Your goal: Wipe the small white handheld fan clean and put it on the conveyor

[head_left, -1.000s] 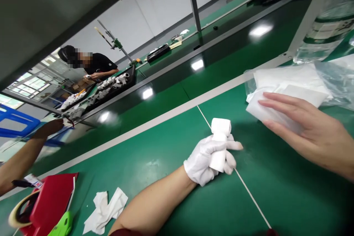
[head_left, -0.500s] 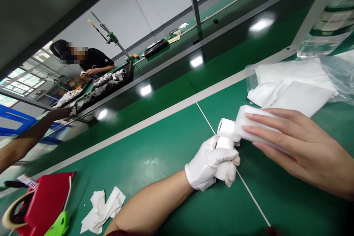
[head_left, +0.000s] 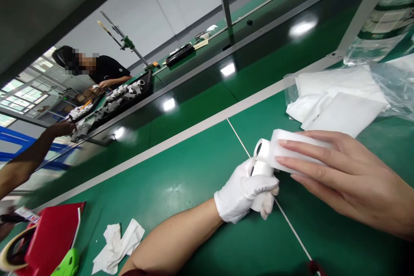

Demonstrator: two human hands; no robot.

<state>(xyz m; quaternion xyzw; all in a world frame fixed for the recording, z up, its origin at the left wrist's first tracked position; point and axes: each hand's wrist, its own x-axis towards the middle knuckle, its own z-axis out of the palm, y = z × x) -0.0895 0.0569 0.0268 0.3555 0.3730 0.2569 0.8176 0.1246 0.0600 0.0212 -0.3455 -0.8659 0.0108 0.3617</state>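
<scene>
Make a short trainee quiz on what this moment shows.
1. Which hand wears the white glove, left or right?
2. True or false: the bare right hand holds a white wipe against the roll in the gloved hand.
3. What fills the black tray beyond the belt?
A. white rolls
B. red folders
C. green clips

Key: 1. left; 2. true; 3. A
</scene>
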